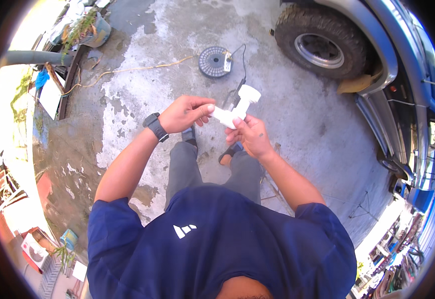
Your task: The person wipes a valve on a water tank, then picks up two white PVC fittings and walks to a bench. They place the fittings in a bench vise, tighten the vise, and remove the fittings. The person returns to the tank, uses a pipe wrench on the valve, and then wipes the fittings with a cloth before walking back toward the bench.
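Observation:
In front of me, above the concrete floor, I hold a white pipe fitting [241,110], which looks like plastic. It is bent, with one short arm and a wide round collar at its far end. My left hand [190,113], a dark watch [155,126] on its wrist, pinches the end of the short arm between thumb and fingers. Around the near bend my right hand [249,135] is closed, thumb on top. Partly hidden behind the fitting, a dark object [233,97] with a cord lies on the floor.
A round black cable reel [214,64] with a pale socket block [227,61] sits ahead, a yellowish cord [127,71] running left from it. At the right stands a vehicle with a big tyre [322,45]. A planter [96,32] is at the far left.

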`<state>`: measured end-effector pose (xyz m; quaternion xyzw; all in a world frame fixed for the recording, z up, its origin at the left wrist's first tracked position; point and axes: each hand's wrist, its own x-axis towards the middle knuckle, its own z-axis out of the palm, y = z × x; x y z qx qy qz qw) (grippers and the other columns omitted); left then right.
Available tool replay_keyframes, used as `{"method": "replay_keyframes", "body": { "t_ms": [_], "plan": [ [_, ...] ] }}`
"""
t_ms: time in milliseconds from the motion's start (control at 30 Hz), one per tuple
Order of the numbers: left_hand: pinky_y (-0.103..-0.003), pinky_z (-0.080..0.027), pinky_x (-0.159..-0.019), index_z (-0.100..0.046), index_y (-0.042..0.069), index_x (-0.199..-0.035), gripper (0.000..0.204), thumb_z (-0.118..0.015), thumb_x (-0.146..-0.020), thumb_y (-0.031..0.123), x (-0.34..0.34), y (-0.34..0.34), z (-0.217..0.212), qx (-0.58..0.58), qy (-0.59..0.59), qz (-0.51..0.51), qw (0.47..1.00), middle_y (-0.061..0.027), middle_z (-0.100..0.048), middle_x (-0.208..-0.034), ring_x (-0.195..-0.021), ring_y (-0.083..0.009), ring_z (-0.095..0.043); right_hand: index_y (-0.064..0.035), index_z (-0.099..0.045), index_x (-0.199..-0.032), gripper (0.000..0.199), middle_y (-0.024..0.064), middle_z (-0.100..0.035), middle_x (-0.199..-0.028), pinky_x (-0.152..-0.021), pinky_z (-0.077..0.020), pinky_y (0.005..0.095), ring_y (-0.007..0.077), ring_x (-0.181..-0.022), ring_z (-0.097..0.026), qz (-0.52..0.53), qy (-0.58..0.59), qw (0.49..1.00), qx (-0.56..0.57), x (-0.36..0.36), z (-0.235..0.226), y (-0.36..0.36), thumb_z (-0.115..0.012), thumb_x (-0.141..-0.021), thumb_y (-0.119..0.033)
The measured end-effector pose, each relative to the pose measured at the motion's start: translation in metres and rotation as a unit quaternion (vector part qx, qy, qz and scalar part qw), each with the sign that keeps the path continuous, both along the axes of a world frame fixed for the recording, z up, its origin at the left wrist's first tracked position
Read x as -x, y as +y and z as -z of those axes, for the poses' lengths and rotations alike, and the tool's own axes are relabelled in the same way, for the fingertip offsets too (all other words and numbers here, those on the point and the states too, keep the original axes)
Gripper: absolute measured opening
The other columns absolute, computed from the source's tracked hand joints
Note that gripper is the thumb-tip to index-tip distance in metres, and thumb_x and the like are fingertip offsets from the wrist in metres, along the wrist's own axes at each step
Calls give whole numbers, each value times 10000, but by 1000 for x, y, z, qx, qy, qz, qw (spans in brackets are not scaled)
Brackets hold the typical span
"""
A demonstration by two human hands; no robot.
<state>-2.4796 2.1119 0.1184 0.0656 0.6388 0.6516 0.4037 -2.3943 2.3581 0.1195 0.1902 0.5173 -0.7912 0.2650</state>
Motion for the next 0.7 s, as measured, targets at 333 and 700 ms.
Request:
{"method": "replay_keyframes", "body": {
  "t_ms": [333, 700],
  "plan": [
    [-323, -529, -904, -533, 58, -1426, 481, -638, -962, 129, -147, -66, -153, -5, 286, -387, 877, -113, -537, -1396, -1172, -187, -579, -9, -593, -1208, 348, 101, -692, -1047, -767, -581, 328, 181, -880, -690, -9, 240, 968, -66, -44, -137, -100, -739, -916, -132],
    [-463, -412, -1124, -201, 66, -1588, 1194, -910, -646, 257, -343, -56, -205, 189, 434, -493, 730, -177, -276, -1611, -1444, -336, -364, -51, -594, -1016, 499, 136, -702, -896, -553, -547, 345, 277, -722, -701, -114, 812, 552, -151, -119, -176, -165, -902, -631, -124]
  ]
}}
